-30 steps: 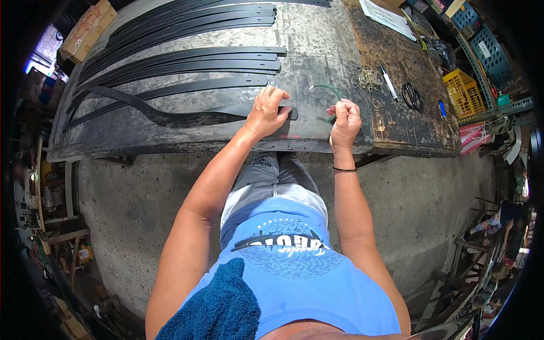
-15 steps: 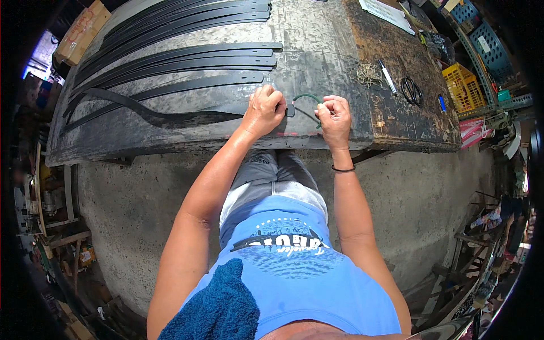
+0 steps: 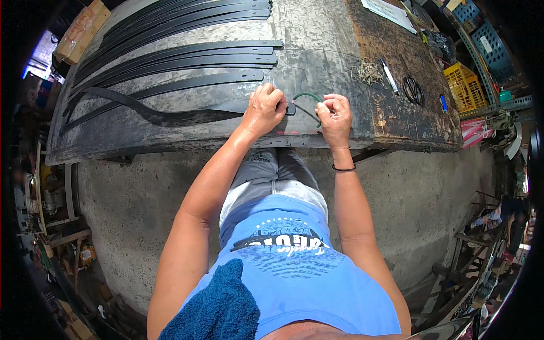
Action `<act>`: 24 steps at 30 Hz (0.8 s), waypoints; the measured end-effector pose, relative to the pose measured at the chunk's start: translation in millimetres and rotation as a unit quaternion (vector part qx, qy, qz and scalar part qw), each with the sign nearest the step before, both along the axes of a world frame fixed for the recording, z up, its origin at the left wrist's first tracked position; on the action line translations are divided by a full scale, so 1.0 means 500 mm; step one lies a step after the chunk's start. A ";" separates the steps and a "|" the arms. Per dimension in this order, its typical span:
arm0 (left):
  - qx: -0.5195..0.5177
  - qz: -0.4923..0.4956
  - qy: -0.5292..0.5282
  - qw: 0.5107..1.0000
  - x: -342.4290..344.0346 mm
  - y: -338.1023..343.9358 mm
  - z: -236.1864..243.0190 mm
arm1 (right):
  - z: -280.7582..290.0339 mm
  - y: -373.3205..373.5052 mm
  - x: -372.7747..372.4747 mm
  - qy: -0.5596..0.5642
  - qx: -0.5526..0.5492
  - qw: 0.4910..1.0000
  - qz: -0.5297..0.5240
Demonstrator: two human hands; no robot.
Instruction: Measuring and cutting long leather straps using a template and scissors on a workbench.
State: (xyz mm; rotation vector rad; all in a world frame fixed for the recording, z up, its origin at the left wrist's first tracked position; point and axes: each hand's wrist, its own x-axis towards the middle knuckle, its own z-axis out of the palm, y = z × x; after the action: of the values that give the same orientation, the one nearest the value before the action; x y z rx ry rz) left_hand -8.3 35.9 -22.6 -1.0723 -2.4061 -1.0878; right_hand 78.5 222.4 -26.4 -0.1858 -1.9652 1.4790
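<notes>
My left hand is closed on a long black strap close to its right end, which pokes out past the fingers. The rest of that strap bends in a raised curve to the left along the near side of the worktable. A thin green cord arches from the strap's tip over to my right hand, whose fingers pinch it. Whether the cord passes through the strap is too small to tell. Beyond my left hand, several more black straps lie flat in rows, slotted ends to the right.
On the worktable's dark right part are a thread tangle, a white marker, black-handled scissors and a small blue item. Paper sheets lie farther back. A yellow crate stands off the right edge, a cardboard box at far left.
Both hands keep nearly the same places and grips. The green cord's arch by the strap's end has shifted slightly.
</notes>
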 end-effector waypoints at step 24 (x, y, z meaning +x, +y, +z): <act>-0.073 -0.045 0.097 0.992 0.032 -0.006 0.021 | -0.013 0.031 -0.005 0.054 -0.267 0.962 -0.033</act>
State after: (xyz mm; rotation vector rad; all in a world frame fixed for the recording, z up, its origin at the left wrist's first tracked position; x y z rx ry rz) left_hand 7.7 32.9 -12.0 -1.2816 -2.3297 -0.8009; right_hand 75.8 237.7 -32.6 -0.3899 -1.4233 1.9030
